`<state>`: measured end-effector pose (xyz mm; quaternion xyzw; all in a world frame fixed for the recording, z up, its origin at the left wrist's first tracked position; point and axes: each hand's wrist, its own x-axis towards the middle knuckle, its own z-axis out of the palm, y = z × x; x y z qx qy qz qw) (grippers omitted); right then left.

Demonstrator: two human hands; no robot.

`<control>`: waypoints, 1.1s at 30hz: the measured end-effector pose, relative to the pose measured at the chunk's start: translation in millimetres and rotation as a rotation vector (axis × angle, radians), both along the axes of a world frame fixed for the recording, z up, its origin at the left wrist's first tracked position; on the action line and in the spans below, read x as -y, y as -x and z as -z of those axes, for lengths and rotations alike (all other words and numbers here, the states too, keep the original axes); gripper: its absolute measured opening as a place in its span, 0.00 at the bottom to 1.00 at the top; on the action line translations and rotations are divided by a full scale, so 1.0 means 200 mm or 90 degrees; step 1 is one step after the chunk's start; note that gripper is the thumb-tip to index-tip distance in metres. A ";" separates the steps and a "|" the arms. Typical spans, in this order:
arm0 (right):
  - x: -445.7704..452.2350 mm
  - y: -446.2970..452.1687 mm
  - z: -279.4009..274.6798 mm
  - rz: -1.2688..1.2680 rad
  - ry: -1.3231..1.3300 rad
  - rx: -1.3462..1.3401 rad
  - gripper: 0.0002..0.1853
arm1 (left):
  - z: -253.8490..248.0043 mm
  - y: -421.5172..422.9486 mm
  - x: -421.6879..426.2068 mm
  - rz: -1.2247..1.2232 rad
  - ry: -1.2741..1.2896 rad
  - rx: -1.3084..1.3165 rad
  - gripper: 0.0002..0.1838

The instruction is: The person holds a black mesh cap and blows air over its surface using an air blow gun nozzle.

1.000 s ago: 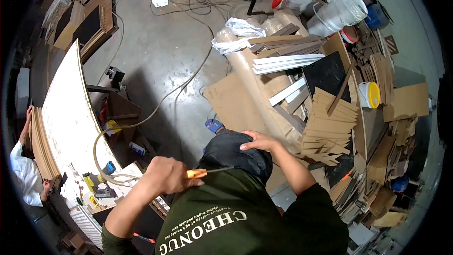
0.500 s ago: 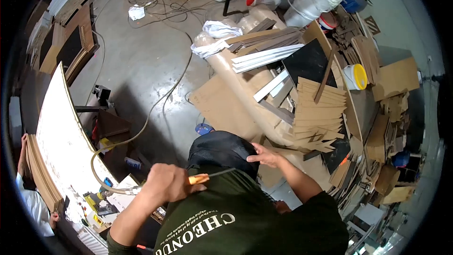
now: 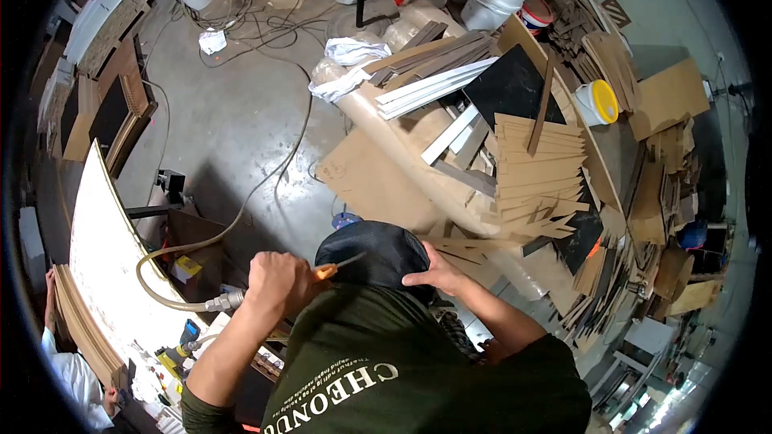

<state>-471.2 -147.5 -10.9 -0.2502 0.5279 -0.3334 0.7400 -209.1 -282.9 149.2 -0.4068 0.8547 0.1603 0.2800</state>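
My left hand (image 3: pixel 279 283) is closed round the orange handle (image 3: pixel 324 272) of a tool. Its thin metal shaft (image 3: pixel 351 259) lies over the rounded black mesh fabric (image 3: pixel 374 251) at my lap. At the right edge of that fabric is my right hand (image 3: pixel 438 272), its thumb over the fabric and apart from the fingers, which are partly hidden. Below both hands is my dark green shirt (image 3: pixel 354 354). A blue shoe (image 3: pixel 346 220) shows just beyond the fabric.
A white-topped worktable (image 3: pixel 112 249) with a power tool (image 3: pixel 173 358) and a hose (image 3: pixel 143 267) stands at left; a co-worker's sleeve (image 3: pixel 78 382) is beyond it. Cardboard strips (image 3: pixel 535 165), white strips (image 3: pixel 438 88), buckets (image 3: pixel 595 102) and scraps lie at right.
The view has swung, shifting the surroundings mostly left. My left hand, still round the tool, sits slightly farther forward, its shaft now over the black fabric. My right hand stays beside the fabric.
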 end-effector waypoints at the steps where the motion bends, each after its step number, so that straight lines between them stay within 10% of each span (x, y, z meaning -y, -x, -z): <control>1: 0.00 0.00 0.00 0.001 0.000 0.002 0.50 | 0.04 -0.03 -0.01 0.007 -0.017 -0.003 0.28; 7: 0.03 0.00 -0.04 -0.031 0.044 -0.050 0.53 | 0.00 -0.11 -0.07 -0.026 -0.097 -0.013 0.31; 9: 0.09 -0.05 -0.13 0.000 -0.043 -0.105 0.51 | -0.05 -0.08 -0.06 0.018 -0.152 0.071 0.10; 13: 0.08 -0.05 -0.01 -0.064 -0.012 -0.175 0.54 | -0.13 -0.04 -0.04 0.006 -0.141 0.030 0.11; 16: 0.06 0.01 0.06 -0.077 0.013 -0.160 0.53 | -0.17 0.00 -0.06 -0.029 -0.150 -0.027 0.32; 23: 0.08 0.03 0.10 0.054 -0.244 0.104 0.23 | -0.27 0.02 -0.15 0.086 -0.003 -0.068 0.05; 29: 0.21 0.07 -0.03 -0.219 -0.093 -0.118 0.26 | -0.38 0.15 -0.12 0.122 -0.028 -0.102 0.12; 33: 0.26 0.07 -0.10 -0.136 -0.168 0.137 0.25 | -0.31 0.07 -0.07 0.143 0.101 -0.100 0.18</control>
